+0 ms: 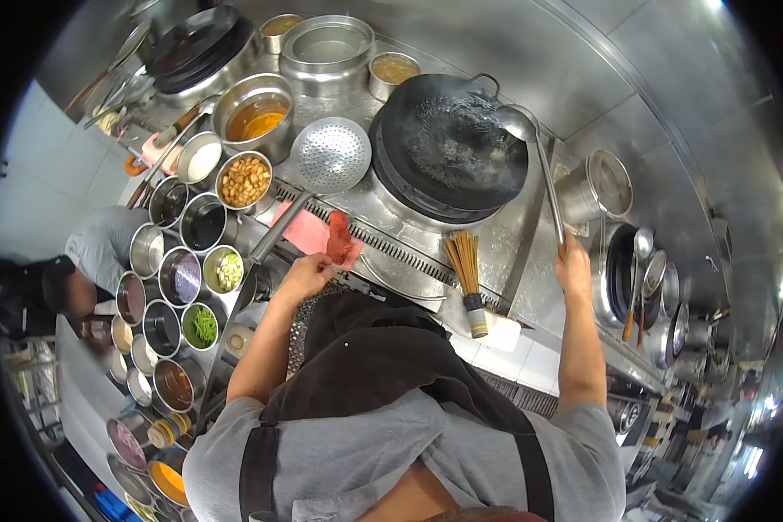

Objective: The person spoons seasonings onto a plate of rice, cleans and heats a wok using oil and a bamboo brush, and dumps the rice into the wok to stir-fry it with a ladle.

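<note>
My right hand (pixel 572 265) is wrapped round the long handle of a metal ladle (pixel 550 178). The ladle's bowl hangs at the right rim of a black wok (pixel 448 187), in which steaming, bubbling liquid shows. At the stove's front edge, my left hand (pixel 309 277) has its fingers closed at the lower end of a crumpled red cloth (pixel 340 237). A flat pink cloth (pixel 303 228) lies beside and partly under it. Just left of that, a perforated skimmer (pixel 331 157) rests with its handle pointing toward me.
A bamboo wok brush (pixel 464 270) lies at the front edge. Several metal pots of ingredients crowd the left, including browned cubes (pixel 245 181) and chopped greens (pixel 203 326). A pot of orange oil (pixel 257 120) stands behind. Another person (pixel 39 291) is at far left.
</note>
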The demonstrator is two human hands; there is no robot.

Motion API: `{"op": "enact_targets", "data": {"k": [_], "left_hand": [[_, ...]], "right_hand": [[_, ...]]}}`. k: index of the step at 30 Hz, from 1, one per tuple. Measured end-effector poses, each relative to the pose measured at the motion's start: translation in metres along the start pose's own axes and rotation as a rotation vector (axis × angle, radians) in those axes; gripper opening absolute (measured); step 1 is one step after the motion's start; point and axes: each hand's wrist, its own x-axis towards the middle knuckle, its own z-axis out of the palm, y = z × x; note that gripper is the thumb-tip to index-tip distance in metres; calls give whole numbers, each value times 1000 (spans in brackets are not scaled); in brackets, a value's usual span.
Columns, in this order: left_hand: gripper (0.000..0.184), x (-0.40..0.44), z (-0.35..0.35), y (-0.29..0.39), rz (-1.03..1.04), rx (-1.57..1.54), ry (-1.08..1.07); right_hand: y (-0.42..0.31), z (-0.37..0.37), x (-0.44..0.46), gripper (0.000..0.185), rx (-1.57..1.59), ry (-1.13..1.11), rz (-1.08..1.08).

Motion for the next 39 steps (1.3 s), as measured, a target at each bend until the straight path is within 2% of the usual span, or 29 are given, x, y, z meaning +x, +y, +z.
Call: {"op": "enact_targets", "data": {"k": [2,4,5,6,8,9,10,12,15,18,19,20,21,22,24,25,26,27,28,29,31,32,33,34,35,36,37,39], "left_hand": [[27,7,-11,27,-29,10,-68],[25,14,-13,43,16,59,-248],[27,18,-8,44,109,127,-290],[27,22,0,43,119,136,-304],[29,28,23,36,301,247,-437],[30,30,38,26,450,385,-392],[30,23,41,37,456,393,-401],[33,8,42,70,194,479,-704],[33,-18,47,82,248,480,-682],[27,-16,73,46,382,393,-725],[30,-19,77,49,292,376,-776],[26,-29,78,64,262,376,-801],[25,-27,87,57,305,313,-842],[25,-35,91,71,243,354,-849],[27,-44,113,74,192,366,-841],[27,-26,138,42,133,357,-879],[26,-36,149,49,35,304,-903],[24,-25,176,20,-98,237,-954],[23,-32,193,2,-139,161,-921],[23,-36,205,-16,-30,216,-957],[23,-35,221,-57,219,517,-997],[22,-36,234,-79,299,649,-1024],[22,-38,243,-95,345,745,-1053],[21,-39,247,-108,400,840,-1080],[21,-41,253,-117,420,899,-1101],[21,-45,257,-123,432,947,-1117],[20,-49,262,-129,427,984,-1131],[20,-57,269,-135,422,1056,-1152]], "right_hand": [[21,20,-37,50,-11,167,-71],[36,55,-77,66,2,154,99],[40,79,-99,67,38,164,156],[38,97,-121,69,76,175,211],[17,113,-158,70,259,106,402],[3,116,-173,69,283,61,435],[-6,117,-188,68,310,17,467],[-6,135,-210,68,269,-87,508],[8,166,-238,67,192,-41,485],[8,154,-245,68,122,-138,457],[18,163,-248,67,70,-130,467],[30,173,-255,64,104,-33,446],[37,175,-259,59,129,-23,472],[37,169,-262,48,165,-21,568],[46,167,-278,32,225,16,604],[42,150,-292,32,237,39,617],[37,133,-309,32,247,54,620],[48,141,-332,32,244,79,644],[59,156,-358,31,286,185,588],[67,168,-386,29,329,287,527],[74,180,-447,24,313,15,699],[63,166,-484,20,336,10,817],[70,193,-529,18,287,-19,935],[76,215,-581,17,175,-109,828],[64,181,-608,21,264,-483,1017],[61,213,-659,23,193,-314,1133],[38,173,-678,26,283,-378,1306],[27,191,-746,27,300,-480,1427]]}}
